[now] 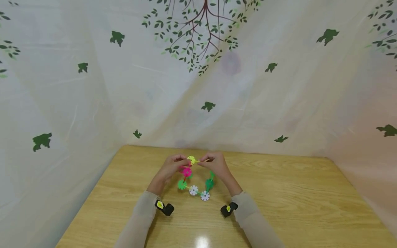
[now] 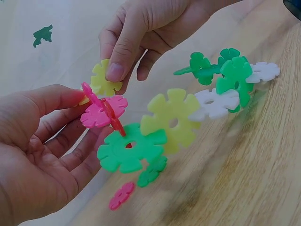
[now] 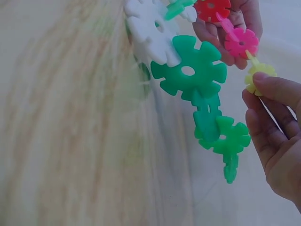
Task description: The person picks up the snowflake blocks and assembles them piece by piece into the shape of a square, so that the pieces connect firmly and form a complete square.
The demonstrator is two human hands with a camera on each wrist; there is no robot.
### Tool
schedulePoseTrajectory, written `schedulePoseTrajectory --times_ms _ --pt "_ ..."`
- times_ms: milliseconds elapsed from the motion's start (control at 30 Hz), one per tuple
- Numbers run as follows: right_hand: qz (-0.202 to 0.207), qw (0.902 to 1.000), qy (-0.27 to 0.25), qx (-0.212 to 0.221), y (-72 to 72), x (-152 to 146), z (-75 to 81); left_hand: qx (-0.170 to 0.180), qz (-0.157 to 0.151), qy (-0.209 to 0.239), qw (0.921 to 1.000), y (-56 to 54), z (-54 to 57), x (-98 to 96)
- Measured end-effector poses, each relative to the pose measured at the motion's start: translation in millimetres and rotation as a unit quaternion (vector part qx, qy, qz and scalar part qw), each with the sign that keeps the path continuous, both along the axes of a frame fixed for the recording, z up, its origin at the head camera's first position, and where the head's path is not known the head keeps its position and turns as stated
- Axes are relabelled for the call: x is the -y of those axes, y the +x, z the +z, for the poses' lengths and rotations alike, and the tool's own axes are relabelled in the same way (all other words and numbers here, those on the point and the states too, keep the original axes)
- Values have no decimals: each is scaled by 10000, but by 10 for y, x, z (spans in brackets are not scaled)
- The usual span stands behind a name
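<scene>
A chain of slotted flower-shaped plastic discs hangs in a bent, open loop between the hands. My left hand [image 1: 169, 168] pinches a yellow disc [image 1: 191, 159] at one end, beside a pink disc [image 1: 187, 172]. Between thumb and fingers, my right hand [image 1: 218, 165] pinches another yellow disc [image 3: 258, 79], right against the left hand's one. From the pink part the chain runs through a red disc [image 3: 212, 8], a green disc [image 2: 132, 148], a pale yellow disc [image 2: 171, 117] and white discs [image 1: 193, 190]. Green discs [image 3: 223, 136] form its other, loose end, below the right hand.
The wooden table [image 1: 294, 199] lies under the hands, its far edge close beyond them. Behind it hangs a pale cloth [image 1: 173, 113] printed with branches and green birds. Each sleeved wrist wears a small black camera [image 1: 228, 209].
</scene>
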State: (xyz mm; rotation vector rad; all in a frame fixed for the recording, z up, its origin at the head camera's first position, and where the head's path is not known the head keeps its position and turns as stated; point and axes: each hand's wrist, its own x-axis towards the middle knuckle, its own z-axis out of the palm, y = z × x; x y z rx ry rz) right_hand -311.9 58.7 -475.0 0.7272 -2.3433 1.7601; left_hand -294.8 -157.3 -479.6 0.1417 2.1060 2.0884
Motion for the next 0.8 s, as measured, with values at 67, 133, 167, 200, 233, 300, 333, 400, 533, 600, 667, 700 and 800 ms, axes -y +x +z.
schedulePoseTrajectory --times_ms 67,133,167,200,233,300,333,400,533,600,667,700,800 --pt "28 10000 -34 31 4 3 -9 28 -8 -9 10000 14 6 1" --pt "38 9999 -95 90 20 7 -3 23 8 -34 10000 19 9 0" --pt "57 9998 -146 108 35 10 11 26 26 -46 10000 21 12 -2" --pt "77 9997 -199 122 63 13 43 27 44 -61 10000 21 14 -4" --pt "88 9995 -249 156 95 17 80 22 58 -85 9999 20 15 -5" --pt "93 9993 -301 189 153 23 154 28 91 -111 9999 15 15 -9" --pt "82 9993 -311 169 177 27 181 32 98 -114 9999 14 15 -12" --pt "73 9993 -343 144 217 31 226 31 98 -111 9999 9 10 -15" --pt "120 9992 -358 103 221 30 219 39 75 -71 9999 11 3 -13" --pt "198 9989 -386 161 224 20 235 71 79 -85 9999 18 4 -14" --pt "251 9986 -403 234 210 12 229 115 110 -96 9998 22 7 -19" --pt "276 9984 -420 271 192 8 214 123 134 -109 9998 23 9 -22" --pt "319 9978 -456 350 123 5 149 121 216 -144 9996 26 18 -34"
